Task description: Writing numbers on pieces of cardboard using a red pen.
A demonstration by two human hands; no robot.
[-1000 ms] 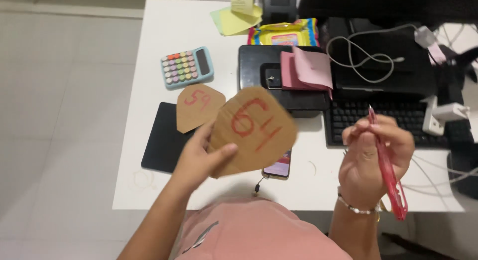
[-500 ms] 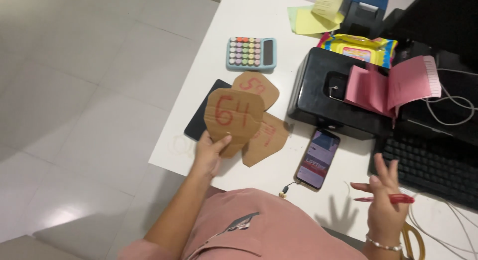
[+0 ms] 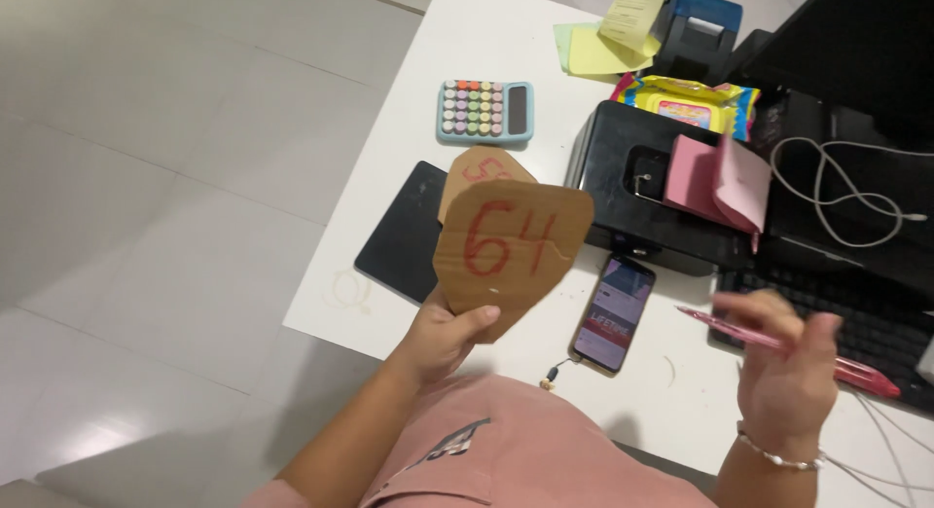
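The left hand [image 3: 443,335] grips a brown cardboard piece [image 3: 513,247] by its lower edge, thumb across the front, and holds it up above the white worktop [image 3: 409,99]. The piece is rounded with a pointed bottom and carries red handwritten digits. Behind it, at about 11 o'clock, a second cardboard piece [image 3: 480,173] with red marking lies partly on a black tablet [image 3: 407,232], which sits near the worktop's left edge.

The right hand [image 3: 783,377] is at 3 o'clock from the held cardboard, well apart from it, fingers loosely curled around a red pen [image 3: 749,335] that points toward the left; the hand is slightly blurred. A beaded bracelet [image 3: 778,453] circles that wrist.

Between the two hands a smartphone [image 3: 613,313] lies face up with its screen lit. At 12 o'clock from the cardboard is a pale blue calculator [image 3: 484,110] with pastel keys. A black box-shaped device [image 3: 623,177] stands at 1 o'clock, with a pink sticky-note pad [image 3: 718,182] on it. Farther back lie yellow notes [image 3: 603,41] and a yellow packet of wipes [image 3: 686,99]. A black keyboard [image 3: 876,323] lies beyond the right hand.
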